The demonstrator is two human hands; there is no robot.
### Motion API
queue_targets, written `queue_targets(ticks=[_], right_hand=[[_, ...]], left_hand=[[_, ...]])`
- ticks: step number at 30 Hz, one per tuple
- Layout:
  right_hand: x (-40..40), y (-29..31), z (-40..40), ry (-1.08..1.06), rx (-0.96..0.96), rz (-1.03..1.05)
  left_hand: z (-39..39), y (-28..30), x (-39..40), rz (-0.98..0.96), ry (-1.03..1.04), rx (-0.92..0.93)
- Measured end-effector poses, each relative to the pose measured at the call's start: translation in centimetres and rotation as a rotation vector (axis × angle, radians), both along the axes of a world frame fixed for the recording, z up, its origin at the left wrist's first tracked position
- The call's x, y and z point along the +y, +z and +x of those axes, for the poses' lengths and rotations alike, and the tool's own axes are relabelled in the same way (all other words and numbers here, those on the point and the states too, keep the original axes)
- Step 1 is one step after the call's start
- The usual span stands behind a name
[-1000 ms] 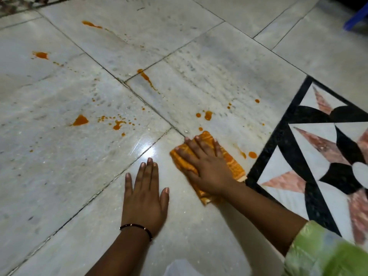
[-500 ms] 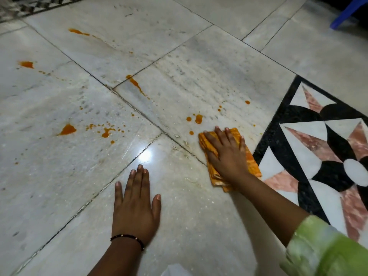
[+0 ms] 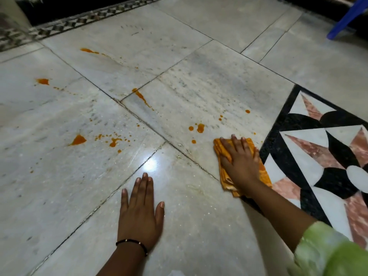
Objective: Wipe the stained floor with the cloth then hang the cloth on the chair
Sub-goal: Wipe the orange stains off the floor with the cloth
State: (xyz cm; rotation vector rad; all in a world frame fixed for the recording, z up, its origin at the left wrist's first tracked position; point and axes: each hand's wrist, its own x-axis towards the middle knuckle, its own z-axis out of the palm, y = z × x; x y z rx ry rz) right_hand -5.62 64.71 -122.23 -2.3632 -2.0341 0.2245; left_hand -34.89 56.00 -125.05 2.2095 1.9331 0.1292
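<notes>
My right hand (image 3: 240, 162) presses flat on a folded orange cloth (image 3: 224, 178) lying on the pale marble floor (image 3: 199, 226), right beside the black edge of a star inlay. My left hand (image 3: 139, 212) lies flat on the floor nearer to me, fingers together, holding nothing; a thin black bracelet circles its wrist. Orange stains dot the floor: a cluster of drops (image 3: 200, 128) just beyond the cloth, a streak (image 3: 140, 96) along a tile joint, splatters (image 3: 78, 140) to the left, and more spots (image 3: 42, 81) farther back.
A black, white and pink star inlay (image 3: 326, 156) fills the floor at the right. A blue chair leg (image 3: 346, 18) shows at the top right corner. A checkered border strip (image 3: 79, 21) runs along the far edge, with a dark area behind it.
My right hand has slid the cloth to the right, from the middle of the floor up to the inlay's black edge. The orange spots that lay beside the inlay are gone. My left hand stayed planted.
</notes>
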Motion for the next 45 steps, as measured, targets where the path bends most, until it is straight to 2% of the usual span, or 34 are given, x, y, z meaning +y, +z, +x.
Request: queue_targets(ticks=[4,8,10,12,14,16,18,20,22,25,28,30,33,35,39,41,45], right_hand=[[3.5,0.2,-4.5,-0.007,0.006,-0.036],[0.3,0.4,-7.6,0.335,-0.013,-0.038],[-2.8,0.0,-5.3,0.54,0.01,-0.052],[-5.1,-0.2,-1.2,0.631,0.021,-0.028],[-5.2,-0.2,2.4,0.523,-0.031,0.002],[-3.3,-0.2,3.4,0.278,-0.074,-0.007],[-0.2,-0.3,1.9,0.045,-0.062,-0.007],[2.7,-0.3,-0.8,-0.064,-0.001,-0.033],[3.7,0.1,-3.6,-0.004,-0.007,-0.043],[1.2,0.2,-6.8,0.292,-0.005,-0.03],[-4.0,0.0,-5.7,0.467,0.128,0.02],[-5.9,-0.2,-3.1,0.438,0.119,0.077],[-4.4,-0.3,-0.4,0.262,0.013,0.099],[-1.0,-0.3,-0.1,0.062,-0.021,0.095],[8.0,-0.3,-1.8,-0.296,0.068,0.041],[11.2,-0.3,-3.8,-0.259,0.055,0.004],[11.3,-0.3,-7.4,0.092,0.004,0.01]], left_hand=[[-0.1,0.1,0.0,-0.011,0.001,-0.006],[-0.1,0.1,0.1,-0.018,0.013,-0.007],[0.0,0.0,0.1,-0.011,0.017,-0.019],[0.0,-0.1,0.1,0.008,0.013,-0.03],[0.1,-0.1,0.1,0.016,0.008,-0.033],[0.2,-0.1,-0.1,0.018,0.004,-0.039],[0.1,0.0,-0.1,0.006,0.01,-0.04],[0.0,0.0,0.0,-0.002,0.009,-0.029],[0.3,0.2,0.1,0.004,0.0,-0.026],[0.5,0.4,0.2,0.023,0.015,-0.031],[1.1,0.7,1.2,0.047,-0.006,-0.064],[2.0,0.9,3.3,0.077,-0.11,-0.057],[3.9,0.4,7.3,0.106,-0.194,-0.052],[4.7,0.0,8.6,0.072,-0.185,-0.063],[4.9,-0.5,8.3,0.067,-0.154,-0.074],[4.9,-0.4,8.2,0.075,-0.154,-0.082],[4.9,-0.2,8.4,0.071,-0.148,-0.098]])
